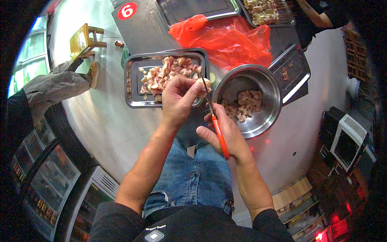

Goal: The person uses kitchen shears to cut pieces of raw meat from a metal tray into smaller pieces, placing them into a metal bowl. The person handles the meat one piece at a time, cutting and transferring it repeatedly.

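Observation:
Between the thumb and fingers of my left hand is a small pale piece of raw meat. My right hand holds a pair of scissors with orange-red handles. Their dark blades point away from me and lie against the piece. A steel tray just beyond my left hand carries a heap of similar raw pieces. To the right, beside my right hand, stands a deep stainless steel bowl with a smaller pile of pieces on its bottom.
A crumpled red plastic bag lies behind the tray and bowl. Farther back are another tray and skewered food. A dark tray with scraps sits right. People are at left and far right. A wooden stool stands left.

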Available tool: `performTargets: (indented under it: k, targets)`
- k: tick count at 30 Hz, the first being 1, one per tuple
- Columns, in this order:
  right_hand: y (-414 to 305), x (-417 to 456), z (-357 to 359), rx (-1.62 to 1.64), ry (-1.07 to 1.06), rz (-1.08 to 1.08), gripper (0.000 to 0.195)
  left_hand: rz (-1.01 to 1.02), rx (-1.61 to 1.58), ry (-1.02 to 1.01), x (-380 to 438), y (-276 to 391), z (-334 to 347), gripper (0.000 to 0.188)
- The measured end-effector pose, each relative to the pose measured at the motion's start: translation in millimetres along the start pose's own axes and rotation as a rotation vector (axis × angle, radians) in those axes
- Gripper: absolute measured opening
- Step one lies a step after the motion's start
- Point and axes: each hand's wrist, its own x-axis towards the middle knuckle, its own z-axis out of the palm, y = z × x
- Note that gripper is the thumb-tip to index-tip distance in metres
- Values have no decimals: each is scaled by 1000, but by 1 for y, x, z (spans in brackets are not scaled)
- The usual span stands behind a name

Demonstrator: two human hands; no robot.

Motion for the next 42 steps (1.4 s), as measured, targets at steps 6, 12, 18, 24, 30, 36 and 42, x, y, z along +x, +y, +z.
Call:
performTargets:
  k: [6,12,18,24,30,36,42]
  targets:
    - [3,1,1,-90,11,-8,78,17,97,-12,-3,-3,-2,10]
    - [0,0,1,-113,2,37,76,46,82,-18,-5,-6,-3,9]
    - [3,1,3,-114,1,66,66,13,156,-12,-3,-18,-10,9]
    - [4,0,9,-129,15,65,58,22,130,-4,-3,-20,-11,11]
    - [7,2,17,-127,18,102,54,44,123,21,-2,-23,-11,12]
    - [13,5,25,-168,12,127,52,-12,176,41,-1,-32,-23,12]
    - [17,7,33,-214,16,113,50,-28,73,55,-2,-33,-27,10]
